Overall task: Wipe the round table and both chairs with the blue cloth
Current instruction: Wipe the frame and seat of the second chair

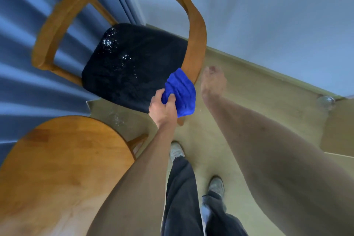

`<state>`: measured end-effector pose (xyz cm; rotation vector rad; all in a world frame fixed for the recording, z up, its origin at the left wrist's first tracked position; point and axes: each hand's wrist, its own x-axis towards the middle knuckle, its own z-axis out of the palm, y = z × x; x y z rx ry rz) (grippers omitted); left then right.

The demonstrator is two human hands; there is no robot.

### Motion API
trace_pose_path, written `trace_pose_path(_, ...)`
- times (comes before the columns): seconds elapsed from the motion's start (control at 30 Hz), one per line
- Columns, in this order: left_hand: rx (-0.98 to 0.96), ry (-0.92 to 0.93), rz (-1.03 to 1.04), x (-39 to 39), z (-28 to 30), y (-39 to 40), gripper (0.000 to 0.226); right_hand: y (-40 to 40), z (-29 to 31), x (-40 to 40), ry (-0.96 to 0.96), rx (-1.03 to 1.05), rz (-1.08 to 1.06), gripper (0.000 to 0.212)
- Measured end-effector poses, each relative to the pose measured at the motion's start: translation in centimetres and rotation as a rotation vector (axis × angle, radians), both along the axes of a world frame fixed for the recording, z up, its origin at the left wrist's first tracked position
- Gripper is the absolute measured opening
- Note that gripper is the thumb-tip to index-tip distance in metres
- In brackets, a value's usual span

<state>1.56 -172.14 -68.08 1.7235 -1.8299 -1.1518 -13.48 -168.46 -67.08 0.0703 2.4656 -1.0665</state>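
Bunched in the left hand (162,107), the blue cloth (180,92) is held at the near right corner of the chair (197,30), just where the curved wooden armrest comes down beside the black seat (134,67). That grip is clamped on the cloth, thumb and fingers curled round its lower edge, so that the free part stands up and forward, toward the armrest. From this grip the seat lies forward and to the left, and the armrest's long curve runs up and away over the back of the chair. The left hand is judged the nearer to both. The right hand (212,82) is blurred and is seen beside the armrest, over the floor (249,101); whether its fingers are apart or together cannot be told. White specks are scattered on the far part of the seat. The round worktop (57,159) lies near, at the lower left, apart from the cloth. A pleated curtain (23,25) and a pale wall (268,15) close the room behind.
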Motion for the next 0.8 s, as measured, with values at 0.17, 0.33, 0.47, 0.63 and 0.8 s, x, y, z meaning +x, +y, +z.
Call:
trace_pose_path(0.17, 0.101, 0.130, 0.033, 0.2, 1.0, -1.5, 0.007, -3.0, 1.0, 0.1, -0.046, 0.078, 0.113, 0.033)
trace_pose_path(0.33, 0.365, 0.158, 0.335, -0.6, 2.7, -2.2, 0.011, -4.4, 3.5, 2.0, 0.482, 0.285, 0.533, 0.030)
trace_pose_path(0.47, 0.664, 0.238, 0.433, 0.1, 3.3, -4.9, 0.018, -5.4, 4.0, 1.6, 0.593, 0.234, 0.922, 0.028)
trace_pose_path(0.63, 1.058, 0.587, 0.363, 3.0, 1.9, -6.9, 0.028, -6.9, 3.8, 2.7, 0.372, 0.348, 1.413, 0.034)
trace_pose_path(0.8, 0.961, 0.275, 0.815, 7.7, -2.1, -6.8, 0.041, -9.3, 3.4, 4.7, 0.138, 0.751, 1.717, 0.063)
